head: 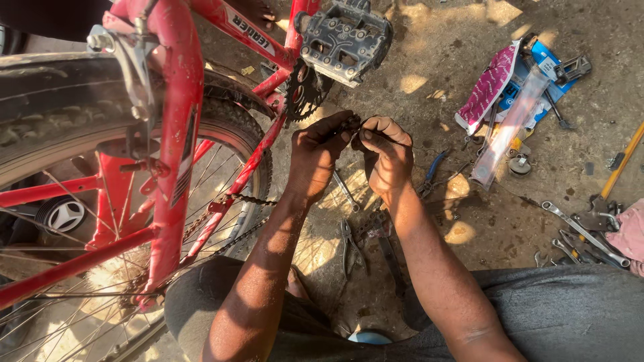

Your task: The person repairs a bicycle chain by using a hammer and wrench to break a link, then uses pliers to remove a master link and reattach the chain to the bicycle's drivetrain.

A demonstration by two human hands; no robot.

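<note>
Both hands, left hand (315,157) and right hand (388,157), pinch a thin cable (376,132) between their fingertips just below the chainring (303,90) of the red bicycle (178,114), where greasy fingers could let it slip.

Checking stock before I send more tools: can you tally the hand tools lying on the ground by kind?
Spanners: 3, one by the hands, two at the right.
Pliers: 2, a blue-handled pair and a dark pair.
Yellow-handled tool: 1.
Total: 6 clearly visible; the pile at the right edge may hide more.
</note>
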